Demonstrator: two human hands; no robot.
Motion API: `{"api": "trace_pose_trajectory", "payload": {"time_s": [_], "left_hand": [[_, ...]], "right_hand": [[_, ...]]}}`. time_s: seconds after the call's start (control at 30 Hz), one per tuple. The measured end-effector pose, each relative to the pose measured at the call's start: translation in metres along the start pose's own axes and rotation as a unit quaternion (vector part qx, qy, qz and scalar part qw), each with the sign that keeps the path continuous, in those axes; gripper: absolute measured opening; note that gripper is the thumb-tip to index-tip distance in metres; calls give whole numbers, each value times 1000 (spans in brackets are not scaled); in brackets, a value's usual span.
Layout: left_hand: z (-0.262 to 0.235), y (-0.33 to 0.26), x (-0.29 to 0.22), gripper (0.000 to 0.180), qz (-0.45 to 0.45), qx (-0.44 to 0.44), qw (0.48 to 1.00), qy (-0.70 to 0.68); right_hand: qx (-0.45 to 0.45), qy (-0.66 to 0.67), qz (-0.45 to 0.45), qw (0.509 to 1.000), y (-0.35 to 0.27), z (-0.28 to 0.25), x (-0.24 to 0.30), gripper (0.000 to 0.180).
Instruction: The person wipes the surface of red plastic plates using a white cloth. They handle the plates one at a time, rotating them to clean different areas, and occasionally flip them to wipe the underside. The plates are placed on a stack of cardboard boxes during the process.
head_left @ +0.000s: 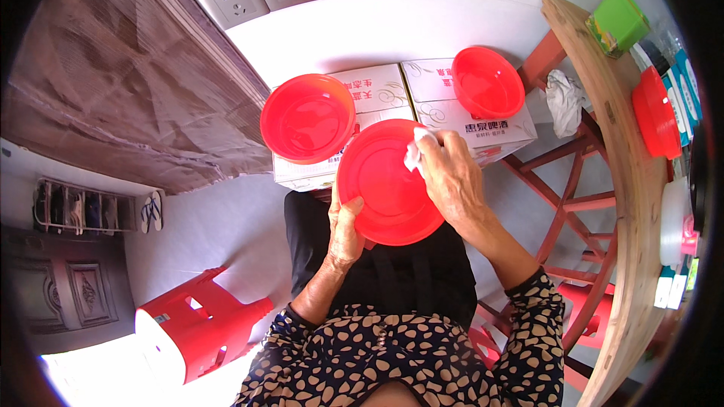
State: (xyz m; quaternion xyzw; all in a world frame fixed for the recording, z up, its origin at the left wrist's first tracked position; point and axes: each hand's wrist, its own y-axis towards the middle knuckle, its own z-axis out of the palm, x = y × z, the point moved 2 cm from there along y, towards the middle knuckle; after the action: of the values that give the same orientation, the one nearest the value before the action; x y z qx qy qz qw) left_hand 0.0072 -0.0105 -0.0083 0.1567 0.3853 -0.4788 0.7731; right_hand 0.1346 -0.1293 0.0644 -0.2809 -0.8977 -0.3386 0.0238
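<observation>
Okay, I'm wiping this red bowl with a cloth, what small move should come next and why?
Probably sweep the white cloth down and across the red bowl. The right hand presses it only at the upper right rim, so most of the inner face lies unwiped, while the left hand steadies the lower left edge.

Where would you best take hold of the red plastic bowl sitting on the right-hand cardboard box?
Probably at the rim of the red plastic bowl, coming from above on its near side. It sits upright and open on the right-hand cardboard box, so the thin raised edge is free to pinch, thumb inside and fingers outside. The smooth rounded wall below offers little grip.
</observation>
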Motion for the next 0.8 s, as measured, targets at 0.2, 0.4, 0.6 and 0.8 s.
{"api": "trace_pose_trajectory", "payload": {"time_s": [0.2,0.4,0.6,0.8], "left_hand": [[8,-2,6,64,-22,26,999,-24],[-13,-1,15,64,-21,7,999,-41],[-24,-2,14,69,-5,-24,1000,7],[-3,-2,13,70,24,1,1000,6]], "right_hand": [[-53,270,137,952,19,35,26,27],[56,431,84,897,13,50,47,42],[230,508,81,826,-1,30,58,41],[2,286,172,943,9,46,42,44]]}}
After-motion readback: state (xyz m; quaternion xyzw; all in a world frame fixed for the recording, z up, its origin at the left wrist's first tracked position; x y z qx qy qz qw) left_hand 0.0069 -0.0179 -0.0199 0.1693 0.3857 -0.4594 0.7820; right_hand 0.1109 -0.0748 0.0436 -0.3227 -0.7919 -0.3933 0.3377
